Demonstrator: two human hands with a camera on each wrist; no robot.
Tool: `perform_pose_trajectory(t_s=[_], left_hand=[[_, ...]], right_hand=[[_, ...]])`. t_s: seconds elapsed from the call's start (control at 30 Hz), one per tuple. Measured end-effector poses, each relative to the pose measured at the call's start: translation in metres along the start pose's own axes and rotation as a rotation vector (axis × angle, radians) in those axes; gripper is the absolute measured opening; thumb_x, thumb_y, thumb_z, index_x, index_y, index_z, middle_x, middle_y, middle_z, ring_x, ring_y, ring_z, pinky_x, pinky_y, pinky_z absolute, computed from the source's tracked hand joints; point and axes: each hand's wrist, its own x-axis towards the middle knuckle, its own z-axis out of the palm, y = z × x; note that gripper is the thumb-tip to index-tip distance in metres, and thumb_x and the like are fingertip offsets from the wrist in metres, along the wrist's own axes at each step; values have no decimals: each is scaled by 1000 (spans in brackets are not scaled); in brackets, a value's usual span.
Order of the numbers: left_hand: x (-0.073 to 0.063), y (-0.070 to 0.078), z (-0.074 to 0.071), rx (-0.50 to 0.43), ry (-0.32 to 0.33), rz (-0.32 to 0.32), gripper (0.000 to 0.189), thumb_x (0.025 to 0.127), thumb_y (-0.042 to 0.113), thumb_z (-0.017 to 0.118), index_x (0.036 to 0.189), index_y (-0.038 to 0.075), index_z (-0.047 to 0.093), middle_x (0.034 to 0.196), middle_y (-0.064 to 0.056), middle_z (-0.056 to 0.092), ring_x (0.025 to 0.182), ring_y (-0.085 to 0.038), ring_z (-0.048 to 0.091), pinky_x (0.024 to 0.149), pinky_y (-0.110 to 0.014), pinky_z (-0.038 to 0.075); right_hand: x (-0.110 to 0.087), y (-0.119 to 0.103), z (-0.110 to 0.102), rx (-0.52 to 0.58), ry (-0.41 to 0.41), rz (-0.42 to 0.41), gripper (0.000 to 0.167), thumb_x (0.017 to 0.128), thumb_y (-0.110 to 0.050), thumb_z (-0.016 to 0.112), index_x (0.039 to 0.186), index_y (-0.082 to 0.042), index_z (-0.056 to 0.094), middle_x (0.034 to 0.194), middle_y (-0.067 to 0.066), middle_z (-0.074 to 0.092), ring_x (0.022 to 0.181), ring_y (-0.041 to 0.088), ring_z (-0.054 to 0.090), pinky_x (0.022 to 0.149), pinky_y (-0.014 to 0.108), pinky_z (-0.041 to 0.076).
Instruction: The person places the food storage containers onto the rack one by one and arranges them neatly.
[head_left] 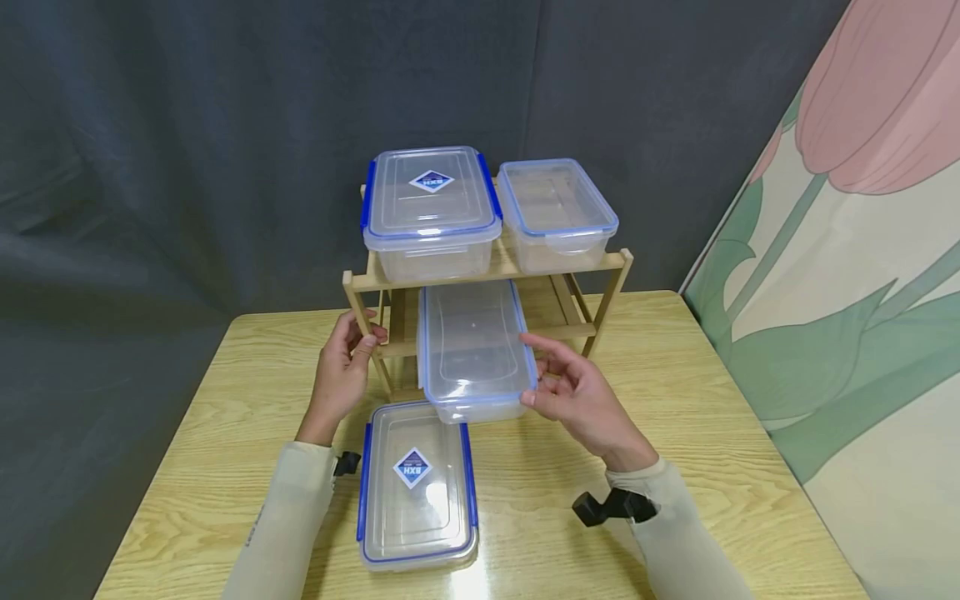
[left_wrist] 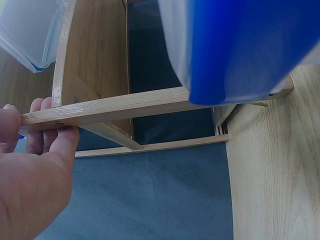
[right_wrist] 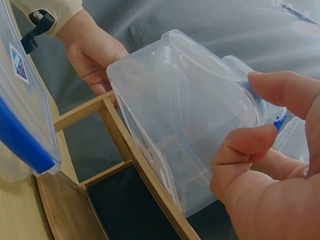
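Note:
My left hand (head_left: 343, 371) grips the front left leg of a wooden rack (head_left: 360, 304); in the left wrist view its fingers and thumb wrap the wooden bar (left_wrist: 115, 107). My right hand (head_left: 581, 396) holds a clear plastic food container (head_left: 480, 342) with a pale blue rim by its right side. The container tilts toward me, its far end under the rack's top shelf. Up close, the right wrist view has my right thumb and fingers (right_wrist: 280, 150) at the container's blue-rimmed edge. A lidded container (head_left: 420, 517) with dark blue clips lies on the table just below it.
On the top shelf stand a large lidded container (head_left: 431, 212) with dark blue clips and a smaller one (head_left: 558, 200) with a light blue rim. The rack stands on a wood-grain table (head_left: 712, 433). A dark curtain (head_left: 225, 167) hangs behind, and a tulip-patterned cloth (head_left: 847, 250) at right.

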Motion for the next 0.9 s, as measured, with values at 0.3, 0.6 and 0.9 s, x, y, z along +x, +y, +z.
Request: perform_pose_trajectory(t_s=[0.3,0.6,0.9], left_hand=[[0,2,0,-13,6,7,33,113,11,46,144,3,51,117,-18,70,107,-13,66,95,-15,52],[-1,2,0,-22,11,11,33,113,10,47,144,1,51,117,-19,70,106,-15,67,94,-15,53],[-1,2,1,-27,12,8,33,112,9,48,144,1,51,118,-20,70,106,-15,67,94,-15,54]], right_hand=[[5,0,-1,-37,32,-13,58,96,8,66,151,-6,55,101,2,55,68,4,49,59,18,41],[11,2,4,-61,75,-34,49,95,7,70,143,-4,61,99,2,55,73,6,58,59,18,54],[18,5,7,-81,123,-25,48,95,6,71,141,0,60,97,4,56,76,10,62,61,21,58]])
